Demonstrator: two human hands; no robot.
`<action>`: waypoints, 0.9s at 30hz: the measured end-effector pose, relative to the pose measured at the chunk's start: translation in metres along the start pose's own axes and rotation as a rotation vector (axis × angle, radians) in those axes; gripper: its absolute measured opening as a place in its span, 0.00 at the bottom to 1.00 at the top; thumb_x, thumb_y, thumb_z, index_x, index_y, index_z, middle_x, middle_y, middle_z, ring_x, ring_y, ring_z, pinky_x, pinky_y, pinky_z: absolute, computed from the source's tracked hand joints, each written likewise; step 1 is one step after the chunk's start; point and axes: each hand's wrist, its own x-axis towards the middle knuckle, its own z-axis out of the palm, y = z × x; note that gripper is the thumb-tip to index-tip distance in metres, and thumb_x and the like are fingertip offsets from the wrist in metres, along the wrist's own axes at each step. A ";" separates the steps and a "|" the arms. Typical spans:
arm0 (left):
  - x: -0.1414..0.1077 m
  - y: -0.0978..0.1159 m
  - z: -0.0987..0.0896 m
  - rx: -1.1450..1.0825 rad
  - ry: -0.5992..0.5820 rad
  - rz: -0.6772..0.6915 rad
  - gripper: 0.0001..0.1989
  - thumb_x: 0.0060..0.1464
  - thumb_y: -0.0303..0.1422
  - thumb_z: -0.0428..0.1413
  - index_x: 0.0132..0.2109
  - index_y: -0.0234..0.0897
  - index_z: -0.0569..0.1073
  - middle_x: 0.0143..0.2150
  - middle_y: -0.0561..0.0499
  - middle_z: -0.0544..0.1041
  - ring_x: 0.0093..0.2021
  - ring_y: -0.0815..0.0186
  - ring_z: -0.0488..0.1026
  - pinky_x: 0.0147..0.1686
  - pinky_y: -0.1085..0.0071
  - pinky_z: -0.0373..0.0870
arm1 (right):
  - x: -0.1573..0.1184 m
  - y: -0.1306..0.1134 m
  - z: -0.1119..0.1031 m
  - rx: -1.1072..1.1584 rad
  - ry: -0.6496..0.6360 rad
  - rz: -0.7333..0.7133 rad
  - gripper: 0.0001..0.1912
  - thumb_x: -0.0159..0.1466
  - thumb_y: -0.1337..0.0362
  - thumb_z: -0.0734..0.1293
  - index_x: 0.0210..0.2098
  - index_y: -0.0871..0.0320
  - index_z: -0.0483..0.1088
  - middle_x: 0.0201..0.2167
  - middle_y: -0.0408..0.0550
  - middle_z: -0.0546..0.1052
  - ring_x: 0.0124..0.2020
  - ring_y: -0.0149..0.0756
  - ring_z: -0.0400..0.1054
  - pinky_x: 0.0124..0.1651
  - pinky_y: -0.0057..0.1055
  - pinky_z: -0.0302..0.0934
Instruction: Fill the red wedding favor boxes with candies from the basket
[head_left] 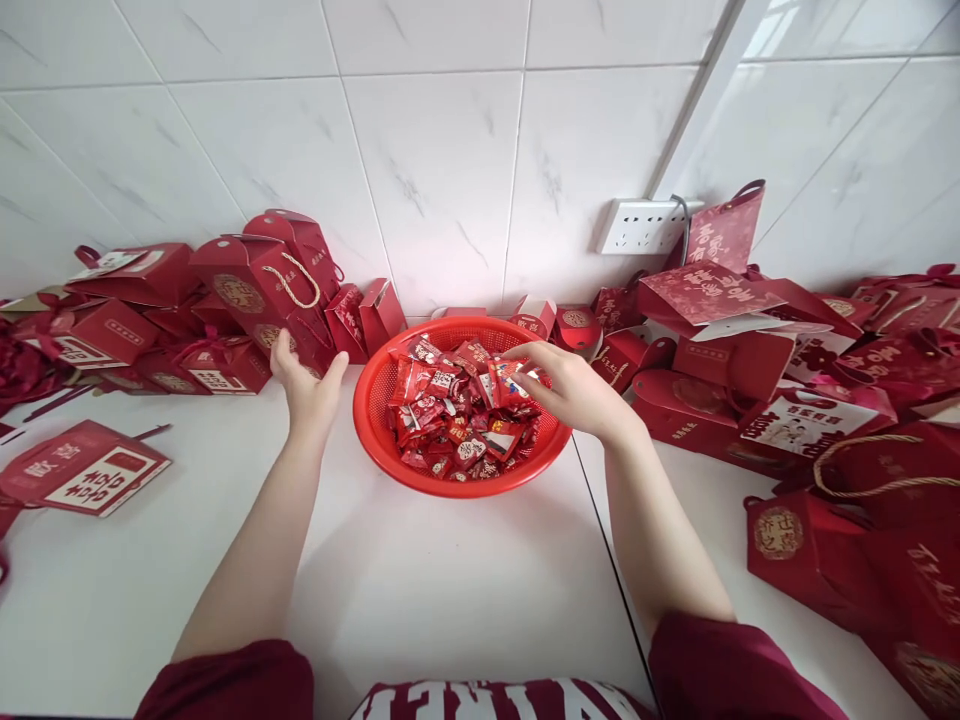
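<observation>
A round red plastic basket [457, 489] stands on the white table [442, 590], heaped with wrapped candies [469, 410] in mostly red wrappers. My right hand [566, 385] reaches over the basket's right side, its fingers apart at the candies near the rim. Left of the basket, my left hand [306, 385] is raised with thumb and fingers spread and nothing in it. Behind that hand stands a red gift box [240, 285] with a rope handle; the hand overlaps it in view, and whether they touch is unclear.
Red gift boxes [697, 400] are piled along the right side, more [112, 330] at the left. A flat red box [82, 468] lies at the far left. Behind is a tiled wall [435, 160] with a power socket [649, 227]. A dark seam crosses the table on the right.
</observation>
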 end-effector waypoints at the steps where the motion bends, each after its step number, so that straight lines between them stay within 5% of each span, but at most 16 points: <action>1: -0.006 0.020 -0.003 -0.049 -0.053 0.085 0.41 0.56 0.42 0.60 0.71 0.45 0.52 0.74 0.45 0.50 0.70 0.54 0.58 0.65 0.59 0.62 | 0.002 0.000 0.003 -0.032 -0.078 0.036 0.14 0.73 0.64 0.56 0.54 0.55 0.68 0.54 0.50 0.75 0.52 0.40 0.71 0.53 0.36 0.64; 3: -0.018 0.057 -0.007 -0.101 -0.303 0.184 0.26 0.60 0.43 0.55 0.63 0.43 0.65 0.64 0.48 0.68 0.62 0.57 0.69 0.62 0.60 0.66 | 0.006 -0.001 0.014 -0.123 -0.306 0.121 0.16 0.72 0.67 0.54 0.51 0.57 0.71 0.51 0.52 0.77 0.51 0.42 0.72 0.52 0.36 0.63; 6: -0.035 0.095 0.001 -0.039 -0.797 0.218 0.19 0.60 0.46 0.55 0.53 0.43 0.75 0.53 0.50 0.78 0.53 0.59 0.76 0.55 0.63 0.72 | 0.011 -0.002 0.037 -0.213 -0.618 0.216 0.16 0.70 0.67 0.56 0.43 0.60 0.76 0.42 0.56 0.80 0.43 0.46 0.74 0.46 0.38 0.65; 8: -0.044 0.102 0.013 0.075 -1.043 0.252 0.19 0.61 0.47 0.53 0.53 0.43 0.75 0.51 0.49 0.79 0.50 0.60 0.77 0.50 0.66 0.74 | 0.012 -0.004 0.052 -0.215 -0.678 0.231 0.15 0.69 0.64 0.60 0.46 0.61 0.76 0.45 0.59 0.79 0.46 0.49 0.74 0.47 0.39 0.65; 10: -0.050 0.099 0.027 0.206 -1.167 0.324 0.19 0.62 0.44 0.52 0.54 0.42 0.74 0.51 0.48 0.79 0.50 0.60 0.77 0.50 0.66 0.74 | 0.012 -0.004 0.062 -0.222 -0.703 0.237 0.22 0.66 0.58 0.66 0.56 0.59 0.72 0.56 0.60 0.73 0.58 0.55 0.67 0.54 0.43 0.63; 14: -0.054 0.081 0.043 0.345 -1.222 0.433 0.15 0.57 0.35 0.55 0.50 0.40 0.77 0.54 0.45 0.76 0.53 0.56 0.74 0.55 0.63 0.70 | 0.012 -0.003 0.068 -0.240 -0.762 0.266 0.45 0.52 0.55 0.77 0.67 0.54 0.62 0.63 0.59 0.67 0.63 0.60 0.60 0.59 0.49 0.60; 19: -0.055 0.067 0.043 0.469 -1.241 0.452 0.26 0.48 0.24 0.56 0.56 0.43 0.74 0.59 0.47 0.71 0.50 0.57 0.75 0.50 0.65 0.71 | 0.014 -0.003 0.067 -0.255 -0.762 0.290 0.40 0.54 0.64 0.74 0.65 0.55 0.64 0.56 0.60 0.72 0.59 0.57 0.63 0.52 0.44 0.65; 27: -0.059 0.071 0.041 0.571 -1.206 0.449 0.28 0.48 0.20 0.51 0.55 0.45 0.74 0.58 0.48 0.72 0.41 0.59 0.77 0.36 0.66 0.71 | 0.012 0.000 0.066 -0.241 -0.738 0.253 0.32 0.57 0.67 0.70 0.61 0.53 0.66 0.52 0.55 0.76 0.55 0.53 0.67 0.44 0.36 0.66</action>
